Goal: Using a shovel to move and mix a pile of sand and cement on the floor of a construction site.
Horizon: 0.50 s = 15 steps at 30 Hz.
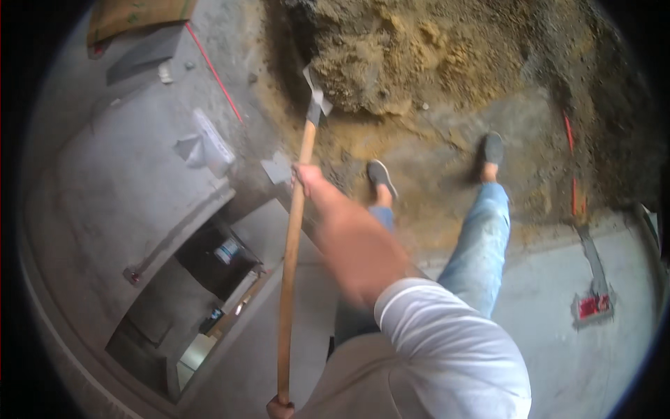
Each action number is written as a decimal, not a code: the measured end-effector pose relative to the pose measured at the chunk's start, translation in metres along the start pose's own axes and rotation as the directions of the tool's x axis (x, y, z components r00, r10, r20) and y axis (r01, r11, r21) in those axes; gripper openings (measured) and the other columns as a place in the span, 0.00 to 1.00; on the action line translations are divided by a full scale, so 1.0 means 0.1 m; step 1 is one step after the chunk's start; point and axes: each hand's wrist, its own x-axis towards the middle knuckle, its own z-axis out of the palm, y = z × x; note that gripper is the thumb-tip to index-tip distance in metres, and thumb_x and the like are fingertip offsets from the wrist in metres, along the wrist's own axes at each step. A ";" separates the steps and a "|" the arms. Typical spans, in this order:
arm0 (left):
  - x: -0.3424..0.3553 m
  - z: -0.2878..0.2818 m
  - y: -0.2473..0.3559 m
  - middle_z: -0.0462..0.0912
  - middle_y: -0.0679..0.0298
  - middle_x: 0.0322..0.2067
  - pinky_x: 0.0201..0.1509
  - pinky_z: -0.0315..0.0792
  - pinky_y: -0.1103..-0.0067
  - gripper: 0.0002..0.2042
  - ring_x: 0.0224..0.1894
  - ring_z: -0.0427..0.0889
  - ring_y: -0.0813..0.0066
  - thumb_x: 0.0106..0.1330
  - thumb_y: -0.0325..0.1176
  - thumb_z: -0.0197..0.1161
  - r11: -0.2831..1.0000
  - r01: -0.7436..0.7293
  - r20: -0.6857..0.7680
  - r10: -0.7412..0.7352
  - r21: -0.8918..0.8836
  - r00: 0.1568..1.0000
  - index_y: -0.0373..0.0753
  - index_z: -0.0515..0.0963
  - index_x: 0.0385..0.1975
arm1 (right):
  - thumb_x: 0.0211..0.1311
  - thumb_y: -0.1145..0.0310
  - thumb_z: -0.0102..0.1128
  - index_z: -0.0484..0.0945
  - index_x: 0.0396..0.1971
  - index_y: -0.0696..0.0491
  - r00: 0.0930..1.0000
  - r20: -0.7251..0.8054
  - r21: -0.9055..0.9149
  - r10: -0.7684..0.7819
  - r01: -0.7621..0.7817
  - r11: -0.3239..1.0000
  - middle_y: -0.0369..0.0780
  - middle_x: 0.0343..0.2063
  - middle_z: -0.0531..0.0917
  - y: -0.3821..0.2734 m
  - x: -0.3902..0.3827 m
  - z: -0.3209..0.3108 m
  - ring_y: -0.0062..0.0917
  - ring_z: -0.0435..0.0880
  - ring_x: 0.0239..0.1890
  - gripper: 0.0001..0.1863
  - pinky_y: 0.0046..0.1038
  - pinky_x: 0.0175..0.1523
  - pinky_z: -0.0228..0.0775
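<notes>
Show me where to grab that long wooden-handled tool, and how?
Probably around the wooden handle, hands spaced apart, like the right hand and left hand there. Come from the left hand's end, away from the metal head: the handle is long and slim, while the head looks thin-edged.

Soil heap (412,63) before the shoes (493,149), tool (294,237) left.
</notes>
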 end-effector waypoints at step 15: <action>3.29 0.75 -0.35 0.71 0.56 0.14 0.25 0.68 0.62 0.04 0.22 0.74 0.52 0.49 0.26 0.57 0.155 -0.790 0.138 0.947 0.593 0.289 0.39 0.69 0.18 | 0.62 0.58 0.47 0.65 0.27 0.45 0.971 -0.042 0.104 -0.233 0.237 0.966 0.32 0.17 0.67 0.20 -0.62 -0.67 0.22 0.67 0.17 0.08 0.27 0.23 0.64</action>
